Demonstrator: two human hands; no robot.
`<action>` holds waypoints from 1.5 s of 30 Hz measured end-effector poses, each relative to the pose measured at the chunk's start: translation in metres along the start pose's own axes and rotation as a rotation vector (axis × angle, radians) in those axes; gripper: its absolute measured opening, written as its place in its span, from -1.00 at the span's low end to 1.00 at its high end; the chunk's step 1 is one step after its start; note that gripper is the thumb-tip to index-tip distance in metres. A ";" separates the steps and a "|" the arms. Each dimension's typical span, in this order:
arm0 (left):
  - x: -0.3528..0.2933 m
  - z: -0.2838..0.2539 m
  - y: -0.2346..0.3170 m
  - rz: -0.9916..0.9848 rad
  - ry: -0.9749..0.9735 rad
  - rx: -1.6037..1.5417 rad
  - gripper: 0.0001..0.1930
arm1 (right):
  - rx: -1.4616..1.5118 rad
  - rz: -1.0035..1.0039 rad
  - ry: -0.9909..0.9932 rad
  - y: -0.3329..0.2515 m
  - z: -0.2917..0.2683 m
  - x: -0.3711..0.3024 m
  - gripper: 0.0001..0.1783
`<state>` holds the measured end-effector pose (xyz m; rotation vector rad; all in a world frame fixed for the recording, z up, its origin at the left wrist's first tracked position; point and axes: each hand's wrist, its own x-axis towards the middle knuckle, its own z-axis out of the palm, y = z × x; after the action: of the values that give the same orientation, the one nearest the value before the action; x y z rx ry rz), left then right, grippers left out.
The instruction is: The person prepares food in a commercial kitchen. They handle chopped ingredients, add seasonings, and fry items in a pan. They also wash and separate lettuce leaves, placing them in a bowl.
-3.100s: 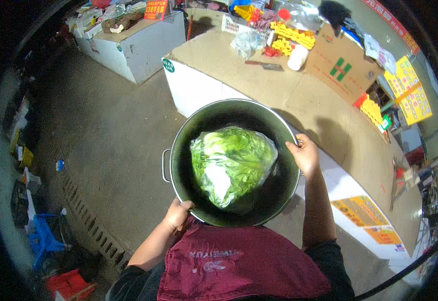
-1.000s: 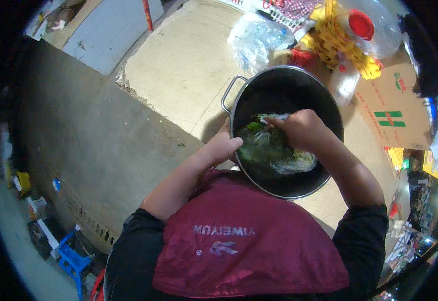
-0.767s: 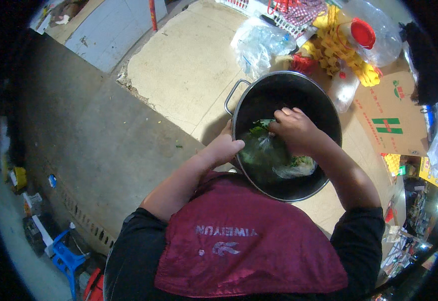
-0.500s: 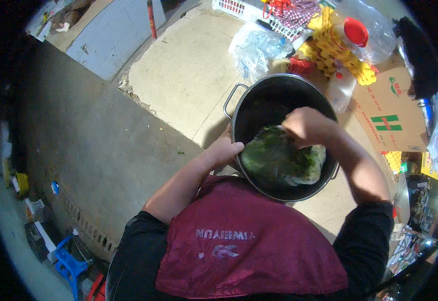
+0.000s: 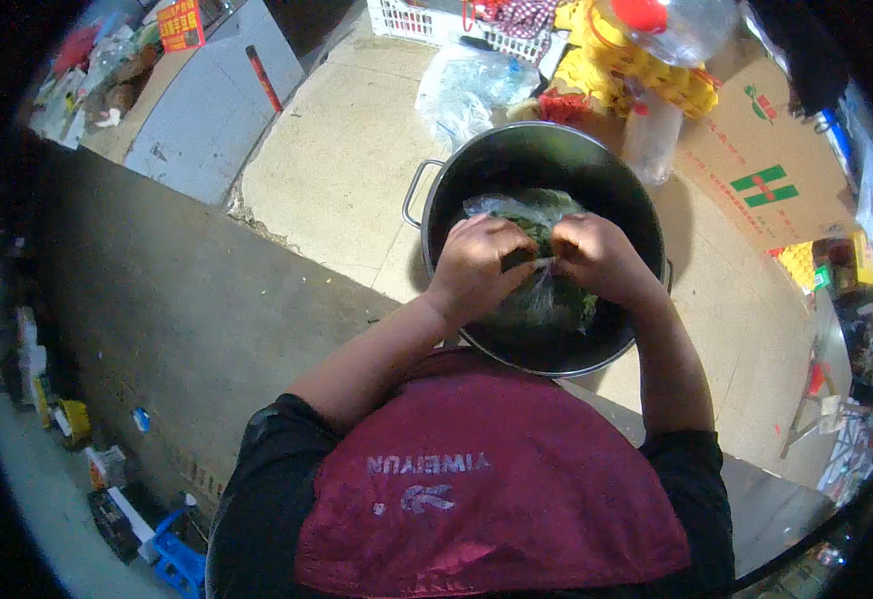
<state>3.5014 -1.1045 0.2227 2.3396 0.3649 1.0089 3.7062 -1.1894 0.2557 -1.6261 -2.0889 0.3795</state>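
A large dark metal pot [image 5: 611, 170] with side handles stands on a beige counter [image 5: 336, 160]. Inside it lies a green leafy cabbage wrapped in clear plastic film [image 5: 546, 295]. My left hand [image 5: 481, 260] and my right hand [image 5: 596, 258] are both over the pot, fingers pinched on the plastic wrap at the top of the cabbage, close together. Most of the cabbage is hidden under my hands.
Behind the pot are clear plastic bags [image 5: 471, 85], a plastic bottle [image 5: 651, 135], yellow packaged goods [image 5: 646, 70] and a cardboard box [image 5: 766, 170]. A white basket [image 5: 421, 18] sits at the back. The concrete floor [image 5: 117, 290] drops away to the left.
My left hand has come off the pot's near rim and joined my right hand on the plastic wrap over the cabbage. The pot has stayed on the counter.
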 end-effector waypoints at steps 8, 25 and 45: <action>0.004 -0.006 -0.005 -0.102 -0.039 -0.148 -0.70 | 0.172 0.108 0.195 -0.029 -0.001 -0.001 -0.83; 0.027 -0.003 -0.002 -0.199 -0.130 -0.164 -0.92 | 0.286 0.282 0.184 -0.015 0.002 0.005 -0.83; 0.002 -0.006 0.033 0.079 -0.228 0.135 -0.69 | 0.046 0.196 0.544 -0.019 -0.023 -0.028 -0.83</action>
<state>3.4989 -1.1274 0.2468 2.5762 0.2601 0.7614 3.7074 -1.2233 0.2796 -1.6801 -1.5135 0.0333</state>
